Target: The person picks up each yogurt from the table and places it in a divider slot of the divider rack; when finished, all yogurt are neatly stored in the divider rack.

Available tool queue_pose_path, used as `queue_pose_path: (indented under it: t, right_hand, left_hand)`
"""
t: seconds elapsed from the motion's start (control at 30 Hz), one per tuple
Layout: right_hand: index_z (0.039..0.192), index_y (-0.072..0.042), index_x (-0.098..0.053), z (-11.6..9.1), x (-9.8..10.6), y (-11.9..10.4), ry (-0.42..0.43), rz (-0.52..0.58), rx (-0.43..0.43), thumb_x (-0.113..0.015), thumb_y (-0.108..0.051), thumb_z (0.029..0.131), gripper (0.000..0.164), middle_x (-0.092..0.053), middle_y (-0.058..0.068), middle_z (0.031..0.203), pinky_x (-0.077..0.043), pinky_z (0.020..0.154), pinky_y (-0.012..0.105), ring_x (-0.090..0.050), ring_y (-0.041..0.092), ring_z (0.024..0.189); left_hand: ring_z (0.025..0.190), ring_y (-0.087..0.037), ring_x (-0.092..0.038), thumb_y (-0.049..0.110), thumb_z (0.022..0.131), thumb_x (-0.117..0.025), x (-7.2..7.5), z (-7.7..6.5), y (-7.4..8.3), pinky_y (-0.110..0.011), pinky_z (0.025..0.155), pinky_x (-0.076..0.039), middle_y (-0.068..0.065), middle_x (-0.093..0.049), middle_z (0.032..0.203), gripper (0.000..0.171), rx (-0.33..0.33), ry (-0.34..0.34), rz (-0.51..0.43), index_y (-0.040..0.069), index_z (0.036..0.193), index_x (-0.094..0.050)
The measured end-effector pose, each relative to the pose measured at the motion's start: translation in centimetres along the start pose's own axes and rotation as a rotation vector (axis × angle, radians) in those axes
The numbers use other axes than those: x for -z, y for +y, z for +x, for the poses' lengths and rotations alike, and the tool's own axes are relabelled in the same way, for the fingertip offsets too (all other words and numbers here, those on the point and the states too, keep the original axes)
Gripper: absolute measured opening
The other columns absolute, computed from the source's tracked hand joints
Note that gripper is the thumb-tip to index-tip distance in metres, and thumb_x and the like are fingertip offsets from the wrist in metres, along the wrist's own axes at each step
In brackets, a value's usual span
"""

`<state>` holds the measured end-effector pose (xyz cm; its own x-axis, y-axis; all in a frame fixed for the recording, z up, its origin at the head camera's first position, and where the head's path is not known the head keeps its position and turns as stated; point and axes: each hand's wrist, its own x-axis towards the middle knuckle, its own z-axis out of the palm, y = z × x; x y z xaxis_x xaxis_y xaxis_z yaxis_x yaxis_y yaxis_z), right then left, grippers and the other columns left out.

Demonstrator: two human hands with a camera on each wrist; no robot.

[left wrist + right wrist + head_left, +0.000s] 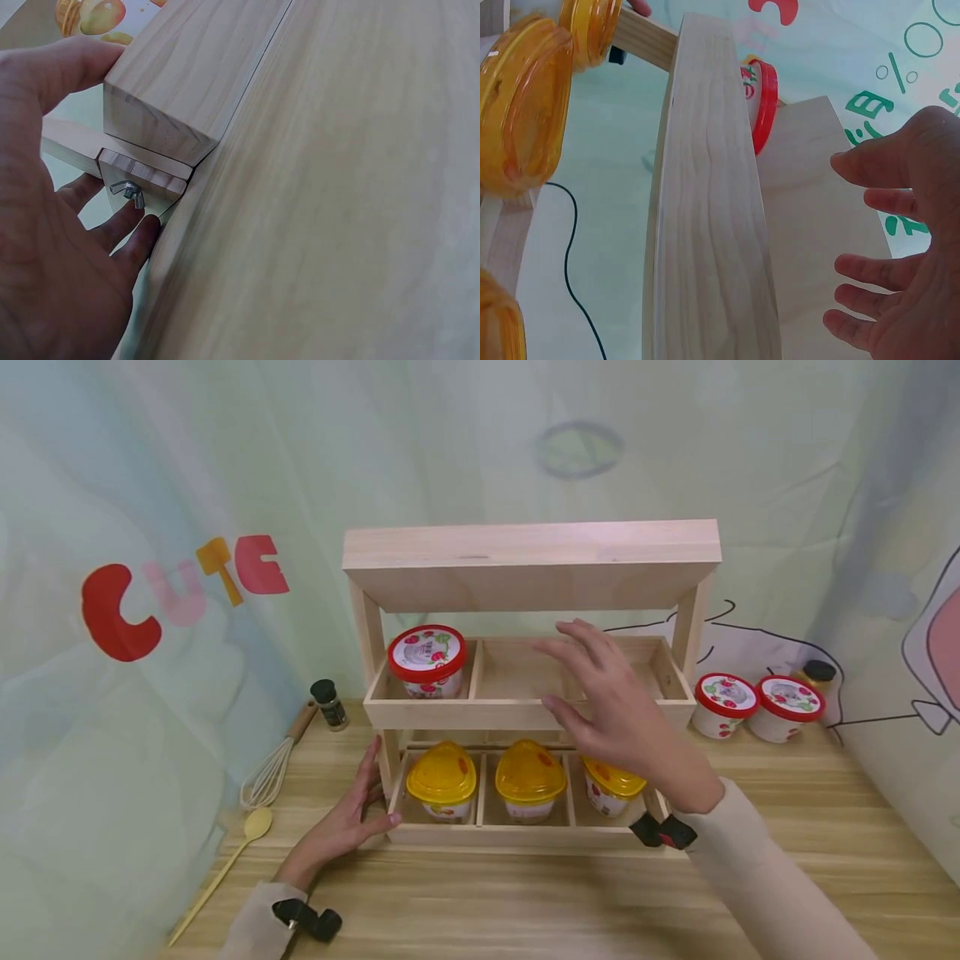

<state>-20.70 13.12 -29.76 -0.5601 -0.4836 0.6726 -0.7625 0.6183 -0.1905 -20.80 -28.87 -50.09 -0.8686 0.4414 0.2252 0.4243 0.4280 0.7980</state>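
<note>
A two-tier wooden rack (528, 714) stands on the table. My left hand (341, 827) grips its lower left corner, thumb at the front edge and fingers along the side near a wing nut (129, 192). In front of the upper tier's middle and right compartments is my right hand (611, 714), fingers spread and holding nothing. A round tub with a red lid (427, 660) sits in the upper left compartment. Below, the lower compartments hold a left yellow-lidded cup (442, 774), a middle one (529, 778) and a right one (611, 785), the last partly hidden by my right forearm.
Right of the rack, two more red-lidded tubs (726, 703) stand side by side, with a black-capped jar (817, 672) behind. On the left lie a whisk (270, 772) and a yellow spoon (225, 868), near a small black-capped bottle (330, 704). A printed curtain (480, 443) hangs behind.
</note>
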Motion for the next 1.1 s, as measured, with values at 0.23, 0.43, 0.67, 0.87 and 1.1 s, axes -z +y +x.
queue_pose_path:
  t: [0.23,0.43,0.67,0.87,1.1]
  right_hand:
    - [0.15,-0.015,-0.058,-1.1,1.2,0.7,0.018,-0.025,-0.012,-0.081,-0.014,0.092,0.062,-0.052,0.019,0.16,-0.041,0.121,0.068,-0.044,0.042,0.153]
    - [0.153,-0.015,-0.055,-2.4,1.8,1.6,0.022,-0.032,-0.053,-0.081,-0.015,0.091,0.067,-0.049,0.018,0.163,-0.041,0.119,0.069,-0.044,0.041,0.151]
    - [0.154,-0.015,-0.054,-3.8,2.4,2.4,0.048,-0.036,-0.08,-0.081,-0.014,0.09,0.07,-0.052,0.016,0.161,-0.038,0.119,0.072,-0.044,0.039,0.151]
    - [0.152,-0.011,-0.055,-4.8,3.2,3.1,0.066,-0.041,-0.096,-0.082,-0.011,0.088,0.07,-0.053,0.016,0.159,-0.04,0.117,0.071,-0.045,0.04,0.149]
    - [0.152,-0.009,-0.054,-6.1,4.0,3.9,0.066,-0.068,-0.144,-0.082,-0.01,0.088,0.07,-0.052,0.018,0.16,-0.041,0.114,0.072,-0.045,0.043,0.148]
  left_hand:
    - [0.147,-0.067,-0.041,0.012,0.096,-0.077,0.0,0.1,0.0,-0.014,0.112,-0.039,-0.042,-0.017,0.171,0.121,-0.019,0.003,-0.016,0.026,0.173,0.015]
    - [0.145,-0.067,-0.042,0.01,0.096,-0.077,0.0,0.1,0.0,-0.014,0.111,-0.04,-0.043,-0.019,0.169,0.12,-0.029,0.006,-0.021,0.025,0.173,0.015]
    - [0.147,-0.068,-0.04,0.01,0.096,-0.077,0.0,0.2,0.0,-0.013,0.111,-0.038,-0.043,-0.015,0.171,0.121,-0.028,0.003,-0.028,0.025,0.173,0.015]
    - [0.148,-0.068,-0.038,0.01,0.096,-0.077,0.0,0.3,0.0,-0.012,0.112,-0.036,-0.043,-0.012,0.172,0.121,-0.024,0.004,-0.038,0.026,0.173,0.015]
    - [0.147,-0.069,-0.038,0.009,0.096,-0.077,0.0,0.2,-0.2,-0.012,0.111,-0.038,-0.044,-0.014,0.17,0.122,-0.029,0.002,-0.048,0.025,0.172,0.016]
